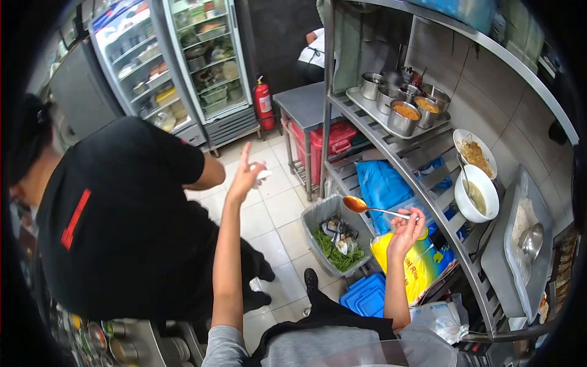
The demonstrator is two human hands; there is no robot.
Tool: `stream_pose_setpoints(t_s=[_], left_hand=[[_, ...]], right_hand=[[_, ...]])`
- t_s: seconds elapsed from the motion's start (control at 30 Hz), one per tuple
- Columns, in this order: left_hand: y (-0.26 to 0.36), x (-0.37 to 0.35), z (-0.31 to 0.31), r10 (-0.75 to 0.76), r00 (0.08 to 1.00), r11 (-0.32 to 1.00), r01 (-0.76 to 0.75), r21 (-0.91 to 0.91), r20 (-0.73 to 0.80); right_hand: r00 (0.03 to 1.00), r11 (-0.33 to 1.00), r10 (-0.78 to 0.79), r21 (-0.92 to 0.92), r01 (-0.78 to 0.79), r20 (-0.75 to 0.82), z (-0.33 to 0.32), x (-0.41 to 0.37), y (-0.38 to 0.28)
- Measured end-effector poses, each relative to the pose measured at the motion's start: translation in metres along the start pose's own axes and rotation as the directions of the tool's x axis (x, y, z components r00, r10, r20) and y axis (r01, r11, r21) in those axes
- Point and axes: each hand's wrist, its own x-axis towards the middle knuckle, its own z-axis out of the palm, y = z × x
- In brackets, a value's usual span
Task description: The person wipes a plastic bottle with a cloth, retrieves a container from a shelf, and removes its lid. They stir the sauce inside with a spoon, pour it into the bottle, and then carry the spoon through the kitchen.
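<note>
My right hand (pixel 406 233) grips the handle of a metal spoon (pixel 385 212). The bowl of the spoon is filled with orange-red sauce (pixel 354 204) and sits above a grey bin (pixel 306 227). My left hand (pixel 244 178) is raised out in front, its index finger stretched upward. Between its thumb and the other fingers is a small white piece (pixel 263 176), too small to name for certain.
A co-worker in black (pixel 128 214) stands close on the left. Steel shelving (pixel 422 189) on the right bears metal pots (pixel 402 119), a white bowl (pixel 480 208) and a grey tray (pixel 498 269). Fridges (pixel 205 55), a fire extinguisher (pixel 263 104) and a steel table (pixel 306 98) stand ahead.
</note>
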Motion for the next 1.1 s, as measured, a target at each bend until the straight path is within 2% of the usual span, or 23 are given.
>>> stream_pose_setpoints(t_s=[0.07,0.2,0.3,0.4,0.47,0.6,0.7,0.9,1.0,1.1], left_hand=[[-0.007,0.028,-0.016,0.065,0.996,0.992,-0.071,-0.102,-0.063],[-0.026,0.059,-0.054,-0.024,0.970,0.983,-0.021,-0.183,-0.241],[-0.030,0.067,-0.050,0.047,0.976,0.994,-0.067,-0.087,-0.212],[-0.021,0.069,-0.054,0.024,0.966,0.984,-0.068,-0.165,-0.256],[-0.025,0.076,-0.060,0.025,0.946,0.989,-0.071,-0.131,-0.322],[-0.034,0.093,-0.077,-0.138,0.902,0.981,0.068,-0.182,-0.410],[-0.052,0.117,-0.099,-0.182,0.859,0.979,0.115,-0.165,-0.479],[-0.095,0.241,-0.170,-0.276,0.773,0.959,0.185,-0.213,-0.571],[-0.105,0.316,-0.222,-0.223,0.794,0.974,0.201,-0.102,-0.566],[-0.098,0.385,-0.267,-0.159,0.808,0.987,0.149,-0.065,-0.567]], right_hand=[[0.999,1.000,-0.019,-0.012,0.020,0.040,0.024,0.021,0.024],[0.996,0.995,0.075,0.062,-0.079,0.052,0.083,0.065,0.087],[0.976,0.976,0.187,0.095,-0.198,0.109,0.128,0.091,0.139],[0.958,0.953,0.250,0.140,-0.270,0.144,0.175,0.110,0.187],[0.953,0.954,0.230,0.147,-0.261,0.198,0.205,0.121,0.218],[0.921,0.934,0.253,0.175,-0.313,0.297,0.260,0.138,0.275],[0.905,0.912,0.294,0.191,-0.362,0.308,0.305,0.150,0.315],[0.892,0.884,0.359,0.207,-0.420,0.276,0.398,0.201,0.417],[0.920,0.899,0.347,0.217,-0.382,0.183,0.448,0.240,0.469],[0.940,0.914,0.298,0.235,-0.332,0.168,0.479,0.278,0.510]])
